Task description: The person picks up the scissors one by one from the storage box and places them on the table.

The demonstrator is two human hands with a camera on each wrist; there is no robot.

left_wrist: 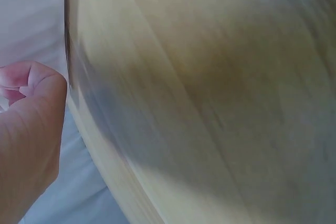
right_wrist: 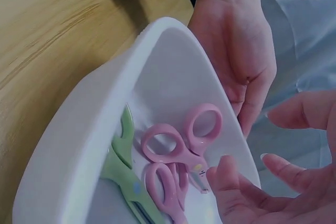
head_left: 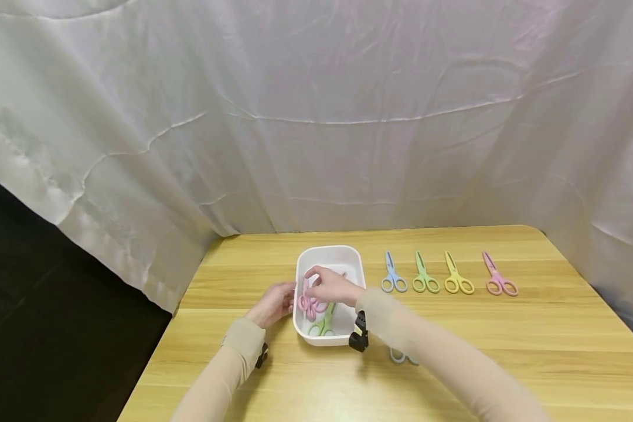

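A white plastic bin (head_left: 329, 340) holds two pairs of pink scissors (right_wrist: 167, 156) and a pair of green scissors (right_wrist: 126, 174). My right hand (head_left: 333, 287) reaches inside, its fingers spread above the pink handles; in the right wrist view the right hand (right_wrist: 283, 182) has a fingertip close to one pair, and contact is unclear. At the bin's left side is my left hand (head_left: 274, 303), resting against the outer wall with relaxed fingers. The left wrist view shows only part of the left hand (left_wrist: 31, 124), its fingers bent.
Right of the bin lie blue scissors (head_left: 394, 282), green scissors (head_left: 425, 283), yellow scissors (head_left: 458, 283) and pink scissors (head_left: 501, 285) in a row. Pale blue scissors (head_left: 397, 356) are partly hidden under my right forearm. A grey curtain (head_left: 348, 146) hangs behind the wooden table (head_left: 533, 351).
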